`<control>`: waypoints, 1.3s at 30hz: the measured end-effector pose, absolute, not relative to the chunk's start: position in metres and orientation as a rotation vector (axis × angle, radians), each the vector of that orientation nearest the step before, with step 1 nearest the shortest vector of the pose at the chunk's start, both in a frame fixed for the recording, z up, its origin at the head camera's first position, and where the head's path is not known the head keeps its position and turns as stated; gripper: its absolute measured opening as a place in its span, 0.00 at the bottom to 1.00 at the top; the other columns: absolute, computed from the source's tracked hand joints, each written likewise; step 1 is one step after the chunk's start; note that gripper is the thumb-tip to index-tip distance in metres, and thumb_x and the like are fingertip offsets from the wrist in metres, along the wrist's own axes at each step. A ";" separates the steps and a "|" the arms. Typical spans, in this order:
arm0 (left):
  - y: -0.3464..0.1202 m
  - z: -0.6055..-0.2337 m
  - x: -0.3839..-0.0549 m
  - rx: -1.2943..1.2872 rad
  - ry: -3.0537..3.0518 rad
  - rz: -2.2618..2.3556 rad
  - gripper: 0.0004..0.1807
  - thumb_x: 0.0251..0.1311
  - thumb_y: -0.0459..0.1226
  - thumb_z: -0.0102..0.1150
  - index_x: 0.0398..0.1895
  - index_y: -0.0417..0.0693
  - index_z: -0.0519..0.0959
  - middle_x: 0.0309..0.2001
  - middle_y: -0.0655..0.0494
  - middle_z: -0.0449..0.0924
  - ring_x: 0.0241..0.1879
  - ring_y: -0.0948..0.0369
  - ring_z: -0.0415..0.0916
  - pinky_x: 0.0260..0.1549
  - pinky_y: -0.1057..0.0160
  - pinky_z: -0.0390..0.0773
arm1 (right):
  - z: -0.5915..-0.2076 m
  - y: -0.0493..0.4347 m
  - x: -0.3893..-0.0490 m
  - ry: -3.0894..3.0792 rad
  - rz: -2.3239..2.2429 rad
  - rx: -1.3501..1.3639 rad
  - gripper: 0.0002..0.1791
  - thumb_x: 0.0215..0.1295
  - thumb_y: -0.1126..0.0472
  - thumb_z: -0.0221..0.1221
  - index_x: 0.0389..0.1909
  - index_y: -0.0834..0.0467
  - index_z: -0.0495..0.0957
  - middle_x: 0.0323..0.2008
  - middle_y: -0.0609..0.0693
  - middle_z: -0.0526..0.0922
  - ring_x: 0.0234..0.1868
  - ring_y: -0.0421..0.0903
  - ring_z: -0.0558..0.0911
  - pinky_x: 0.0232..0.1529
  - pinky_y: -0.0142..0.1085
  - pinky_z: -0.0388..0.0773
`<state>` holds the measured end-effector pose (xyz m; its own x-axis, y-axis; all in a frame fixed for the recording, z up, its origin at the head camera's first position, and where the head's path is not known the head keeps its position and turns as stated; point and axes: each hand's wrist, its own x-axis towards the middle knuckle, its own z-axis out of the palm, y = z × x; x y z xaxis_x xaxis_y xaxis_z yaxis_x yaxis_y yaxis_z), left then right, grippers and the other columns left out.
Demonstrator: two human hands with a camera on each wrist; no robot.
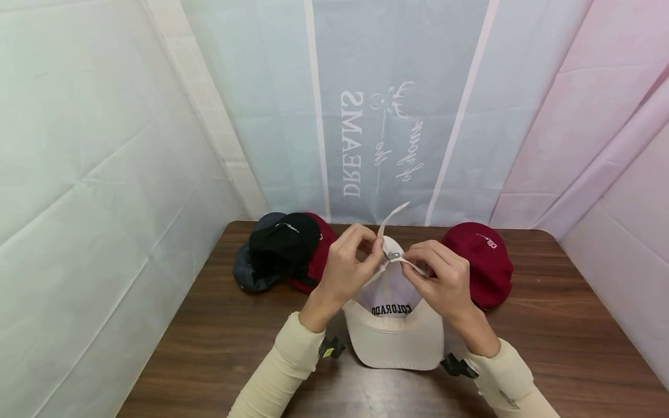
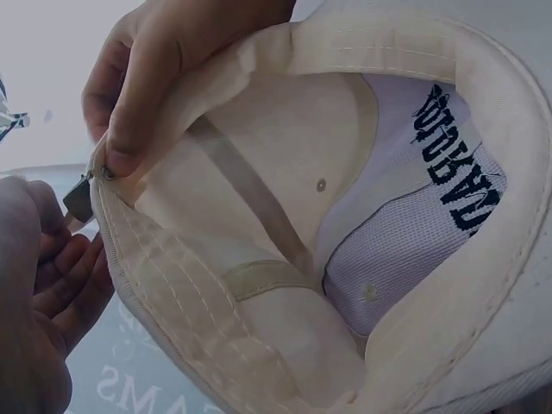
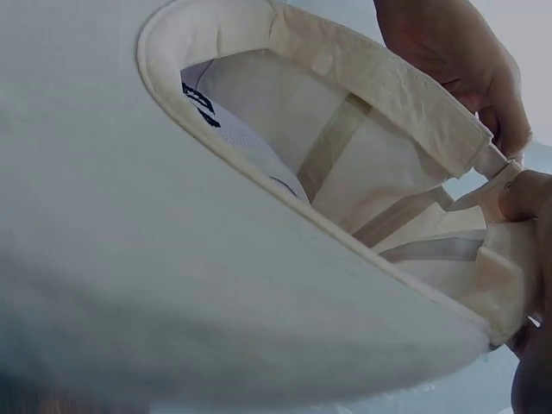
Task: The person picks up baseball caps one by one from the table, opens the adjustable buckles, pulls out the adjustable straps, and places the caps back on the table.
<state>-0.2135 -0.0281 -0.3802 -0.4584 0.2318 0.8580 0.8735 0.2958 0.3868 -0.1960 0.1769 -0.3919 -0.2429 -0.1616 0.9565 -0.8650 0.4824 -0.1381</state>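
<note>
A cream baseball cap (image 1: 394, 342) lies with its brim toward me and its inside facing up, the dark COLORADO lettering (image 1: 392, 309) showing within. At its back opening, my left hand (image 1: 350, 258) pinches the cap's strap (image 1: 388, 219) between thumb and fingertips; the strap's loose end sticks up beyond the hand. Opposite it, my right hand (image 1: 441, 278) pinches the other side of the closure, right beside a small metal buckle (image 1: 393, 255). The left wrist view shows the buckle (image 2: 79, 200) at the edge of the cap's stitched inner band (image 2: 216, 310).
To the left, a black cap (image 1: 284, 244), a navy cap (image 1: 253, 270) and a dark red cap (image 1: 321, 249) overlap in a pile. Another dark red cap (image 1: 483, 267) sits just right of my right hand. Cloth hangings (image 1: 261, 87) surround the wooden table (image 1: 209, 348).
</note>
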 end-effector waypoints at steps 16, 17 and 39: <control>-0.027 -0.376 -0.214 -1.014 -1.893 -1.165 0.04 0.69 0.28 0.65 0.38 0.43 0.79 0.33 0.53 0.80 0.30 0.64 0.79 0.33 0.74 0.83 | -0.395 0.175 -0.200 -1.777 0.717 0.908 0.08 0.70 0.60 0.66 0.38 0.61 0.89 0.38 0.55 0.88 0.30 0.48 0.85 0.26 0.37 0.81; -0.026 -0.376 -0.213 -1.018 -1.904 -1.160 0.04 0.69 0.29 0.65 0.38 0.43 0.79 0.34 0.53 0.81 0.30 0.64 0.79 0.34 0.75 0.82 | -0.395 0.174 -0.200 -1.775 0.700 0.914 0.08 0.70 0.60 0.66 0.37 0.61 0.89 0.38 0.55 0.88 0.31 0.49 0.86 0.27 0.38 0.82; -0.031 -0.380 -0.215 -1.266 -2.025 -1.045 0.11 0.67 0.26 0.65 0.50 0.40 0.84 0.51 0.49 0.79 0.44 0.59 0.81 0.49 0.74 0.81 | -0.395 0.174 -0.200 -1.776 0.736 0.880 0.14 0.76 0.56 0.62 0.35 0.61 0.89 0.36 0.54 0.89 0.35 0.50 0.86 0.31 0.40 0.81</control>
<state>-0.2148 -0.0311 -0.3803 -0.4214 0.4975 0.7583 0.9062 0.2621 0.3317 -0.2003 0.1739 -0.3947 -0.2540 -0.2326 0.9388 -0.8284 0.5533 -0.0870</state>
